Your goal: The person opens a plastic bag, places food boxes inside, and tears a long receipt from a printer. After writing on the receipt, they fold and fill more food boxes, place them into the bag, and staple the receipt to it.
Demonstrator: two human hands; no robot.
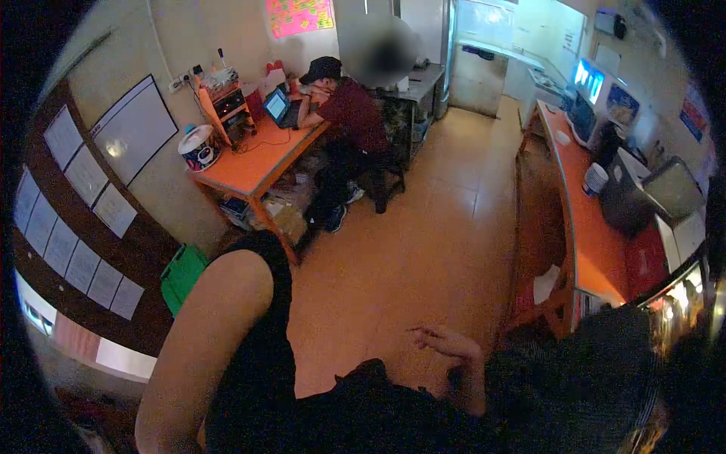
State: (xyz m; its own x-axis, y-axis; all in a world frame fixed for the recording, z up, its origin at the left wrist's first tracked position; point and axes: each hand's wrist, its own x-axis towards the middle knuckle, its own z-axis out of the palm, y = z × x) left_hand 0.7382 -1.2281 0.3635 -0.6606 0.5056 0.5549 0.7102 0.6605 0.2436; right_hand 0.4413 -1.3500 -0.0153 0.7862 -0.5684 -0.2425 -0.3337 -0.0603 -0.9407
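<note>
My right hand hangs in front of my dark clothing, above the tiled floor. Its fingers are loosely stretched out toward the left, and I see nothing held in them. My bare left arm runs down the left side of the view below a dark short sleeve. The left hand itself is out of sight. Neither arm visibly touches any of the furniture.
At an orange table, a person in a cap sits by a laptop. A green plastic item stands at left. Stacked cups and monitors line the orange counter at right. Another person stands behind, blurred.
</note>
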